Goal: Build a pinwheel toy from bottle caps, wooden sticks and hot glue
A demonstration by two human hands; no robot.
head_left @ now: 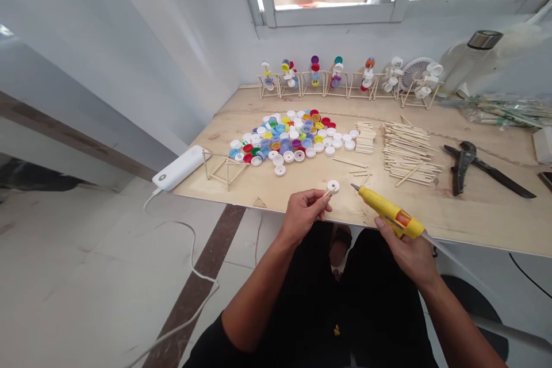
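My left hand [304, 212] is closed in a pinch on a thin wooden stick that carries a white bottle cap [333, 186] at its tip, just above the table's front edge. My right hand [410, 251] is wrapped round a yellow glue gun [385, 214]. The gun's nozzle points left toward the cap and stops a little short of it. Both hands hover over the near edge of the plywood table [474, 213].
A heap of coloured bottle caps [291, 137] lies mid-table, with piles of wooden sticks [407, 152] to its right. Black pliers [466, 164] lie further right. A stick frame [226, 168] and a white power bank [180, 167] sit at the left edge. Several stick-and-cap models [345, 77] line the back wall.
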